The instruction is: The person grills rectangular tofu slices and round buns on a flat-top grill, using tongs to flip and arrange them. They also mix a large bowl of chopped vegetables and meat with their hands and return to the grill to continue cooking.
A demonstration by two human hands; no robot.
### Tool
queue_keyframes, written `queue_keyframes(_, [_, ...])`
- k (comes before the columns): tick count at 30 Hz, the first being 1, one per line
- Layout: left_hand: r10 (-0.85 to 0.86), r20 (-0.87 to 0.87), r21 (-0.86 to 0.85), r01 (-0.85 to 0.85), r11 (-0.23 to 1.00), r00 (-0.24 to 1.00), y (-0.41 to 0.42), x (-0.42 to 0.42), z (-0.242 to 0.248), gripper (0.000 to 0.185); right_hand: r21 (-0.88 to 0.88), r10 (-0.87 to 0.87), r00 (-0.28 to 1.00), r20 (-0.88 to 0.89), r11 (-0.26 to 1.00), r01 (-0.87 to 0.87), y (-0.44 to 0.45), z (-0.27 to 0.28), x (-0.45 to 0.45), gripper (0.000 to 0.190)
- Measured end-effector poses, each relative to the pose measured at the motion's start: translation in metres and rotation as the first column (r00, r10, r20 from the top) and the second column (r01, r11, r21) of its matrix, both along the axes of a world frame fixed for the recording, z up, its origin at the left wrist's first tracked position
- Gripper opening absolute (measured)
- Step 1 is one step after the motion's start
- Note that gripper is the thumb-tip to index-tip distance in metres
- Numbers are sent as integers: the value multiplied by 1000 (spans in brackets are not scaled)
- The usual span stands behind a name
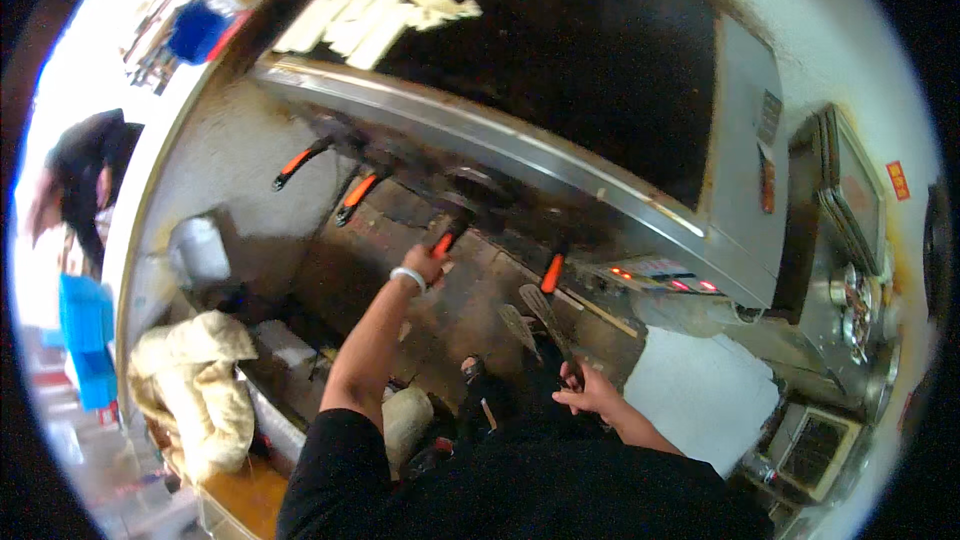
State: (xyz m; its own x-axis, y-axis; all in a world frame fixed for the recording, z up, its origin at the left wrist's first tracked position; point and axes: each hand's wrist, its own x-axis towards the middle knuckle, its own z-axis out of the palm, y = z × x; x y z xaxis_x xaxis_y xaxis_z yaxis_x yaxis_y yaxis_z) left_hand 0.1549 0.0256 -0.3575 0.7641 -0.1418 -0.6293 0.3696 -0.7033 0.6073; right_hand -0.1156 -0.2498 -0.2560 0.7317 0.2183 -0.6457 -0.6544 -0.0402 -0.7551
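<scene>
My left hand [427, 264], with a pale band at the wrist, is closed around an orange-and-black handle [444, 244]. That handle leads to a dark part under the front edge of a large black griddle [600, 75]. Similar orange handles [358, 191] stick out on either side of it. Low in front of my body, my right hand [589, 394] grips a slotted turner [547, 315] by its dark handle. A second slotted blade [519, 328] shows beside it; whether the two are joined is unclear. Pale flat strips [382, 4] lie on the griddle's far left.
A control panel with red lights [664, 279] sits below the griddle's right end. Trays [851, 191] lean at the right wall, above a metal counter. A white board-like surface [701, 397] lies at lower right. Beige cloth [195, 390] hangs at left; beyond the partition, a person [90, 172] bends over.
</scene>
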Motion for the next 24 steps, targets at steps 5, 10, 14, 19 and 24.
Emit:
queue_keyframes(5, [-28, 80, 58, 24, 998, 996, -47, 39, 19, 38, -233, -118, 991, 59, 964, 128, -58, -14, -12, 34])
queue_keyframes(10, [-559, 672, 586, 113, 802, 486, -118, -10, 24, 63, -273, -135, 985, 111, 948, 161, -84, -30, -10, 35])
queue_keyframes(14, [-408, 88, 152, 393, 907, 909, -180, -72, -24, 61, -286, -159, 975, 158, 937, 199, -86, -34, -3, 42])
queue_keyframes(19, [-186, -141, -52, 181, 982, 972, -156, -124, 23, 43, -448, -158, 971, 179, 866, 223, -94, -37, -29, 40])
queue_keyframes(24, [-301, 128, 71, 294, 953, 945, -16, -282, -28, 34, -481, -214, 964, 158, 836, 265, -82, -55, -74, 45])
